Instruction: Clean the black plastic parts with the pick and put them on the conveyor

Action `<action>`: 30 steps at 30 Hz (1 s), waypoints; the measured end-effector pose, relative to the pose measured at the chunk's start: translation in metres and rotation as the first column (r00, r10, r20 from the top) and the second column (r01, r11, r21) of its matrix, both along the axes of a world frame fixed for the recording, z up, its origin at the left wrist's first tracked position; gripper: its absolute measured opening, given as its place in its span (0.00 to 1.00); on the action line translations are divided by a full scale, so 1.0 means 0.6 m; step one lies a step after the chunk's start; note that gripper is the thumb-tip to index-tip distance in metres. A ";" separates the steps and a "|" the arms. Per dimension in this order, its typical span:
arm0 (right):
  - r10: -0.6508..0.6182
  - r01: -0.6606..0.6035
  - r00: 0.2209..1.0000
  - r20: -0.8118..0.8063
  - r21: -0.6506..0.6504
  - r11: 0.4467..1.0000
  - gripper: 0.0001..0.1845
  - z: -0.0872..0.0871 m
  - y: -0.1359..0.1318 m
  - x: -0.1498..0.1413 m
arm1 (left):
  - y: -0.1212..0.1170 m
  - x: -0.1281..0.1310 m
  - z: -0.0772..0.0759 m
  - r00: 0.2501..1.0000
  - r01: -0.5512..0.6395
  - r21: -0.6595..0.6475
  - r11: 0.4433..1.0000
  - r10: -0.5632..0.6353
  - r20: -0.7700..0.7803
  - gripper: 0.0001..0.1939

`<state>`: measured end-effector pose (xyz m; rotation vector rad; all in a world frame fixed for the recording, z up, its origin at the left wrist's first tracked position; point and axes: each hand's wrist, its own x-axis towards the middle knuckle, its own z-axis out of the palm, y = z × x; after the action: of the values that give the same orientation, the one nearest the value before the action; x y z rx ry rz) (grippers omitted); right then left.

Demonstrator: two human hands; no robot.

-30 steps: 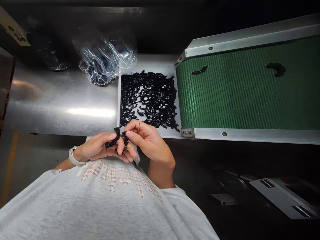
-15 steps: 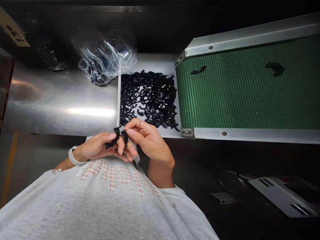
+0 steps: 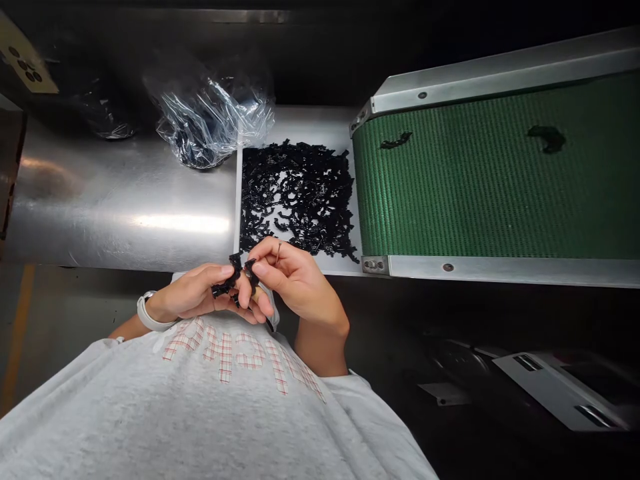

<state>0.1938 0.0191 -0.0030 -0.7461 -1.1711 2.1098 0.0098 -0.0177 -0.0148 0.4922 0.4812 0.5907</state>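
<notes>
While our hands work close together just over the near edge of a white board (image 3: 305, 123), our left hand (image 3: 193, 297) curls half closed, its fingers wrapped around a knobbly, hooked black plastic piece (image 3: 227, 280); our right hand (image 3: 295, 283) pinches a second black piece (image 3: 251, 272) between its fingertips, right beside the first, though the fingers hide exactly how the two meet; a thin metal ring (image 3: 279, 251) circles one right finger, and a smooth white wristband (image 3: 150, 315) wraps our left wrist; the sleeve-covered chest of our mottled grey sweatshirt (image 3: 150, 413) lies just below, with plaid fabric lettering (image 3: 225, 353) across it; ahead of our hands, a dense, flat heap of matching black pieces (image 3: 295, 200) spreads over the white board, all curls, hooks and spiky edges; a crumpled, glossy clear plastic bag (image 3: 210, 113) holding dark contents sits just past the board's far left corner, on a brushed stainless steel surface (image 3: 115, 193) that bends the light into a long bright streak; to the right runs a ribbed green conveyor belt (image 3: 480, 180) between riveted metal side rails (image 3: 500, 267), with two stray black pieces (image 3: 546, 139) lying apart on its woven surface.
</notes>
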 end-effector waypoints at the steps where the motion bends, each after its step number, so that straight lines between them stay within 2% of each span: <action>1: 0.002 -0.003 1.000 0.013 0.006 1.000 0.20 0.000 0.001 0.000 | 0.000 -0.001 -0.001 1.000 0.003 -0.004 1.000 -0.003 0.007 0.25; 8: -0.017 0.015 0.997 0.080 0.022 1.000 0.21 0.002 0.002 -0.001 | 0.002 -0.005 -0.005 0.994 0.037 -0.061 0.997 -0.031 0.104 0.22; 14: -0.006 0.006 1.000 0.008 -0.029 1.000 0.20 0.005 0.000 -0.004 | 0.004 -0.005 -0.005 0.984 0.052 -0.136 0.989 -0.027 0.178 0.20; 19: 0.000 -0.005 0.999 -0.049 -0.101 0.995 0.18 0.001 -0.004 -0.005 | 0.004 -0.006 -0.006 0.988 0.028 -0.126 0.992 -0.008 0.153 0.19; 30: -0.017 0.015 1.000 -0.022 -0.099 0.995 0.19 0.001 -0.003 -0.010 | 0.003 -0.007 -0.005 0.989 0.014 -0.103 0.995 0.001 0.145 0.19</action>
<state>0.1876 0.0172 -0.0022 -0.7711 -1.0507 2.1705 0.0055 -0.0159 -0.0179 0.3493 0.3699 0.5871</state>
